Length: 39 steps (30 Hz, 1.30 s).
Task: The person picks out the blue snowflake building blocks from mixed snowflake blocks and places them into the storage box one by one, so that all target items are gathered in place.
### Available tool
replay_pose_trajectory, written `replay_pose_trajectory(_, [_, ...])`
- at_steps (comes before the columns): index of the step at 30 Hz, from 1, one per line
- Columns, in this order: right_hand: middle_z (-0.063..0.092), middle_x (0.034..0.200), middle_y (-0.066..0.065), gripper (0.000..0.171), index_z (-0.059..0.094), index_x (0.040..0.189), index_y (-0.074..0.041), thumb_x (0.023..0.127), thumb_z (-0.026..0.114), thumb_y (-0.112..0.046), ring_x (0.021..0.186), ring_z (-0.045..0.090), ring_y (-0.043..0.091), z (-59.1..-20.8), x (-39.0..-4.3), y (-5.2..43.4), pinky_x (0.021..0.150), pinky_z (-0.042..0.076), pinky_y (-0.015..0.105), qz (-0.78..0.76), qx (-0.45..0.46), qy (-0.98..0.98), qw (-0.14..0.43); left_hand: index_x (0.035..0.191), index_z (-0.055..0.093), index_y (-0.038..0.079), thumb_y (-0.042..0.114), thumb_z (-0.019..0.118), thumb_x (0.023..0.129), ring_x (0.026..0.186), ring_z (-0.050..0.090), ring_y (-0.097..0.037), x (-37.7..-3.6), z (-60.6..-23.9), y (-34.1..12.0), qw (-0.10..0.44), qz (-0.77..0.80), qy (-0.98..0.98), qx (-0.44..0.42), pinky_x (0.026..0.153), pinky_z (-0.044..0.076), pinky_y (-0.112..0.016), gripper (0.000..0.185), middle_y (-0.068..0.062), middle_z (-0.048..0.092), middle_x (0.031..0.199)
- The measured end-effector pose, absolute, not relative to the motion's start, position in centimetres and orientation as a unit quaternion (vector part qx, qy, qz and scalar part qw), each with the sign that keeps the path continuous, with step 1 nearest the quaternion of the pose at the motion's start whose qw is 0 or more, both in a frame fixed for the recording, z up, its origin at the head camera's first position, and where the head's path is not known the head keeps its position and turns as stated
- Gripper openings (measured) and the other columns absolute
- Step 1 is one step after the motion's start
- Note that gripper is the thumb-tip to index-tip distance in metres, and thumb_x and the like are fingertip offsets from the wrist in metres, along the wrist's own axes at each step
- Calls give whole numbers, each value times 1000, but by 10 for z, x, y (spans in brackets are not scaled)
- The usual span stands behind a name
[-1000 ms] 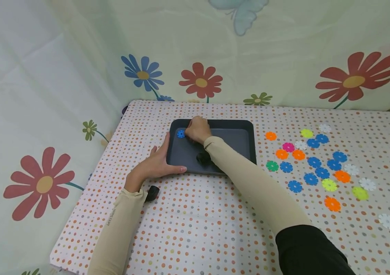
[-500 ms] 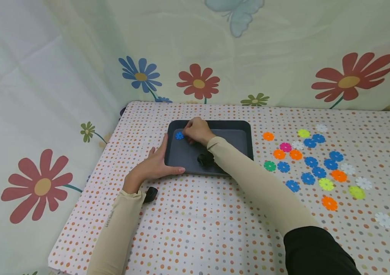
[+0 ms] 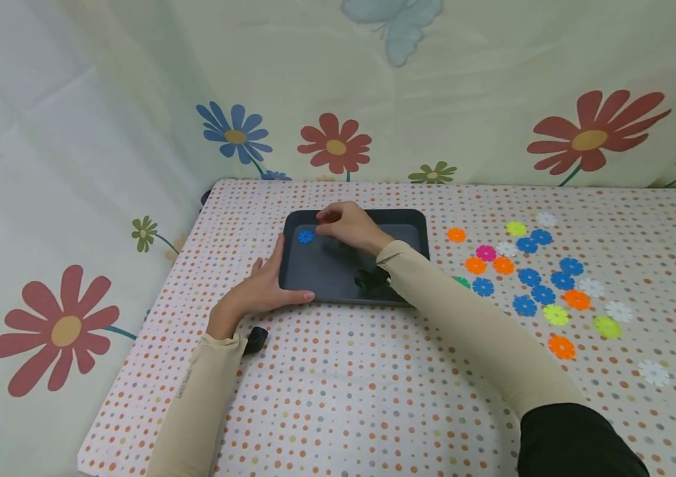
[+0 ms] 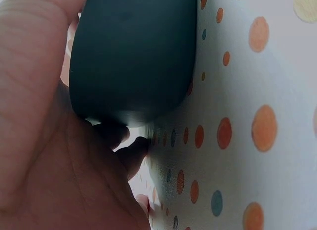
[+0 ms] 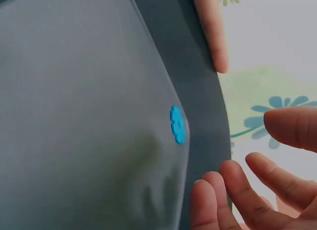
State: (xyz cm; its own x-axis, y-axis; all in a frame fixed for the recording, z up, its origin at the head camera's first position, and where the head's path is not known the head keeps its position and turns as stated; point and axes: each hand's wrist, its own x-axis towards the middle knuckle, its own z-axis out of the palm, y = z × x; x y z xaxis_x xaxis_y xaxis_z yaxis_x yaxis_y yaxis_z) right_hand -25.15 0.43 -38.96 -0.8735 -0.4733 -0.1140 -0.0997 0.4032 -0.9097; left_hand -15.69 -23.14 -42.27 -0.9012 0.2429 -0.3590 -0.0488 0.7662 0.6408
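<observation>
A blue flower-shaped plastic disc [image 3: 305,236] lies flat near the far left corner of the dark grey tray [image 3: 338,281]. In the head view my right hand [image 3: 349,225] hovers over the tray just right of the disc. Its thumb and fingers are apart in the right wrist view, with nothing between them. My left hand [image 3: 257,288] touches the tray's near left corner, fingers along the left side and thumb along the front edge. The left wrist view shows the tray's outer wall [image 4: 133,52] against that palm.
Several more flower discs in blue, orange, white, yellow, pink and green lie scattered on the dotted tablecloth [image 3: 326,397] right of the tray, among them an orange disc [image 3: 562,347]. A flower-printed curtain [image 3: 469,99] hangs behind the table.
My right hand has drawn slightly away from the blue disc, its fingers spreading apart. The disc stays in the tray corner. My left hand keeps its place on the tray.
</observation>
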Motion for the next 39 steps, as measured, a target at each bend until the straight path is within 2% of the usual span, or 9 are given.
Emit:
replay_pose_trajectory(4, [66,134,17,48,61,147,3,103,71,-13,120,62,35,-388,-248,14,103,51,49,-546,-179,795,197,168,-26,28,75,79,82,157,-16,-53,-154,-424,-234,217,335,915,54,121,9,-76,143,-5,-5,179])
replay_pose_trajectory(8, [65,137,22,50,58,151,3,104,70,-10,121,64,36,-383,-243,25,105,50,55,-582,-180,765,207,167,-26,30,74,79,82,158,-16,-52,-153,-423,-235,219,333,916,47,120,10,-77,143,-5,-4,179])
replay_pose_trajectory(13, [60,145,26,52,56,153,1,104,69,-8,125,64,36,-375,-239,43,107,49,55,-607,-177,747,206,168,-26,30,74,80,82,157,-16,-53,-154,-423,-233,213,334,917,50,120,10,-77,143,-5,-5,179])
replay_pose_trajectory(20, [64,143,21,50,58,152,1,104,69,-8,127,63,34,-369,-232,70,110,48,55,-633,-161,733,192,168,-25,29,73,80,82,158,-16,-50,-153,-423,-230,216,341,913,56,122,10,-74,143,-6,-4,179])
replay_pose_trajectory(31, [62,146,20,50,55,153,2,107,68,-11,130,61,29,-366,-223,117,113,45,56,-637,-148,738,166,168,-25,29,71,81,82,159,-15,-49,-151,-425,-227,217,338,915,52,120,12,-76,143,-7,-4,179])
replay_pose_trajectory(34, [61,147,20,51,54,154,1,108,67,-14,131,61,33,-361,-219,130,113,45,56,-627,-150,748,158,168,-25,30,70,81,83,159,-16,-48,-152,-424,-228,218,337,915,50,120,12,-76,142,-7,-4,179])
replay_pose_trajectory(39, [62,147,18,52,54,155,-2,108,68,-19,123,66,25,-356,-213,150,110,48,51,-611,-142,765,144,167,-26,30,70,80,84,158,-17,-49,-153,-422,-229,216,337,915,53,120,11,-76,141,-8,-4,179])
